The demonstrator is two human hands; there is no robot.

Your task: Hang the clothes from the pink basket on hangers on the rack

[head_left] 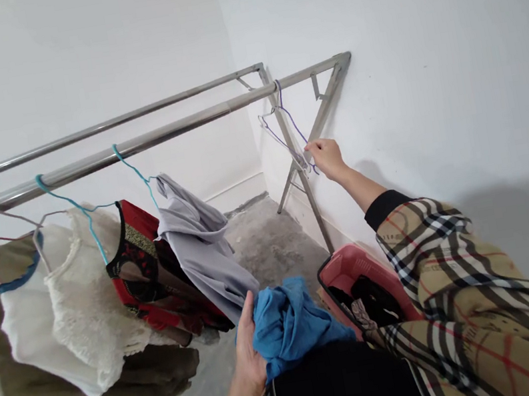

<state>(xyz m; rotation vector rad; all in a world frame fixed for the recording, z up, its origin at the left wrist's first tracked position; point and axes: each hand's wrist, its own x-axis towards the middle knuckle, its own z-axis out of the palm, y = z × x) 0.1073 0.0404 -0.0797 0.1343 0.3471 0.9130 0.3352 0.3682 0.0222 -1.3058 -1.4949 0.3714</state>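
Bunched blue cloth (289, 319), probably a garment, rests in my left hand (248, 356) close to my body. Its thumb shows along the left side of the cloth; the other fingers are partly hidden under it. My right hand (327, 157) reaches out to the right end of the rack, its fingers closed on the lower part of a purple wire hanger (293, 124). That hanger hooks over the front rail, with a white hanger (267, 116) close beside it. Left of them, a grey garment (204, 235) hangs on a turquoise hanger (134, 169).
The metal drying rack (172, 131) has two rails and crossed legs near the wall corner. Further left hang a red and black top (146, 265), a white lace top (84, 302) and an olive garment (172, 372). A pink basket (382, 266) with dark clothes stands below my right arm.
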